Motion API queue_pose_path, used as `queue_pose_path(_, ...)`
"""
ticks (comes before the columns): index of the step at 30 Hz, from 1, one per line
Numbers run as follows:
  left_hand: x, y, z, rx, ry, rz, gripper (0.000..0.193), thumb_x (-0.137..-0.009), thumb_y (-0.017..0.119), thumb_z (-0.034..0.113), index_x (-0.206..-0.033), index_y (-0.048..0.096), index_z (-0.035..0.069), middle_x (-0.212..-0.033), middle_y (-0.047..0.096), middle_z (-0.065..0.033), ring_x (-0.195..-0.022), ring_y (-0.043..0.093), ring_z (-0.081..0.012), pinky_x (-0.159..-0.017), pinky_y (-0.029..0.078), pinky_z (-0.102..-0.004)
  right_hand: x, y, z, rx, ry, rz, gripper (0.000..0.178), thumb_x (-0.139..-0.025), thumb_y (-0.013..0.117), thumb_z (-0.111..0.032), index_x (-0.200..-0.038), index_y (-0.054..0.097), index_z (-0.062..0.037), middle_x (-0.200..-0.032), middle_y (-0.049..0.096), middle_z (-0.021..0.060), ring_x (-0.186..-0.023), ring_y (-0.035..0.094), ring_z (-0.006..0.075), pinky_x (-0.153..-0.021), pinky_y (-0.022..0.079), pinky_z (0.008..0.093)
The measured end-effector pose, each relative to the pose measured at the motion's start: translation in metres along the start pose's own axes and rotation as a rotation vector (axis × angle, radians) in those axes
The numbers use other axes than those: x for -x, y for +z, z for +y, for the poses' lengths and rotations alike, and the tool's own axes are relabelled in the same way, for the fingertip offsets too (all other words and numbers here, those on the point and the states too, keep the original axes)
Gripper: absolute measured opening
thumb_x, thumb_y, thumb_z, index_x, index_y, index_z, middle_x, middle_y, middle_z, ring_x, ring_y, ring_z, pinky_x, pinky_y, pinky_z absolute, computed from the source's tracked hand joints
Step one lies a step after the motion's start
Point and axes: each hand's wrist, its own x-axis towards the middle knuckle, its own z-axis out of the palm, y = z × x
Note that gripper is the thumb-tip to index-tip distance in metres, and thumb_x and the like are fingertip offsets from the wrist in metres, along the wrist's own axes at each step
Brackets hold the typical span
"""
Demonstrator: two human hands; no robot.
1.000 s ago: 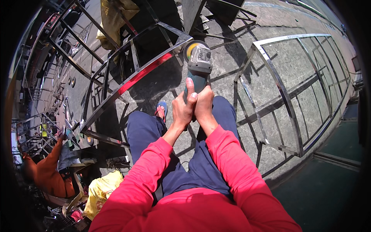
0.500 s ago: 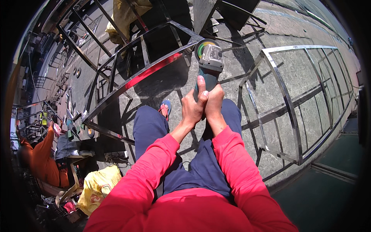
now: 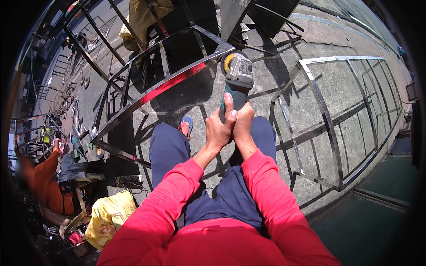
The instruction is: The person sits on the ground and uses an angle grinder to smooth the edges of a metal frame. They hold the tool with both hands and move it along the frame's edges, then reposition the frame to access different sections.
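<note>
Both my hands grip an angle grinder [image 3: 239, 75] with a grey head and a dark teal body, held out in front of my knees. My left hand [image 3: 220, 129] wraps its handle from the left, thumb lying up along the body. From the right, my right hand [image 3: 243, 123] is closed round the same handle, pressed against the left. The grinder's yellow-centred disc [image 3: 228, 62] is at the near right corner of a shiny metal frame [image 3: 171, 80]; whether it touches the metal I cannot tell. The frame's long bar reflects red.
A second metal frame [image 3: 329, 114] lies to the right on the concrete. At the left, a person in orange [image 3: 49, 181] works near another power tool [image 3: 79, 146]. A yellow sack [image 3: 110, 217] lies at lower left, a dark panel [image 3: 235, 20] at the far side.
The grinder has tilted slightly and its head sits a little lower, with the disc's face now looking yellow rather than green-rimmed. Both hands keep their hold. The whole view has shifted slightly.
</note>
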Motion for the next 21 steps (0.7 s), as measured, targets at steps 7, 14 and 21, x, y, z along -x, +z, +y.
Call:
queue_pose_path(7, 0.0014, -0.0005, -0.0015, -0.007, 0.019, 0.005, 0.087, -0.081, 0.057, 0.072, -0.092, 0.062, -0.013, -0.076, 0.065, -0.0326, -0.080, 0.070, -0.0433, -0.072, 0.052, -0.0482, 0.0031, 0.0038, 0.0089, 0.015, -0.016, 0.035, 0.043, -0.090, 0.073, -0.040, -0.081, 0.066, 0.0016, -0.066, 0.066, 0.0106, -0.060, 0.063, 0.0182, -0.057, 0.050, 0.0367)
queue_pose_path(14, 0.0009, 0.0016, -0.0011, -0.075, -0.028, -0.002, 0.084, -0.082, 0.058, 0.072, -0.091, 0.063, -0.011, -0.076, 0.066, -0.0309, -0.079, 0.070, -0.0449, -0.071, 0.052, -0.0482, 0.0001, -0.0023, 0.0093, 0.003, 0.086, -0.019, 0.065, -0.083, 0.076, -0.053, -0.079, 0.058, 0.0101, -0.073, 0.067, 0.0267, -0.071, 0.070, 0.0372, -0.064, 0.054, 0.0445)
queue_pose_path(21, 0.0016, 0.0024, 0.0035, -0.035, -0.009, 0.008, 0.080, -0.083, 0.058, 0.070, -0.092, 0.063, -0.010, -0.077, 0.066, -0.0303, -0.079, 0.070, -0.0447, -0.072, 0.052, -0.0482, -0.0002, -0.0033, 0.0050, -0.017, 0.120, -0.063, 0.068, -0.082, 0.076, -0.055, -0.080, 0.059, 0.0103, -0.073, 0.067, 0.0268, -0.072, 0.071, 0.0386, -0.063, 0.055, 0.0442)
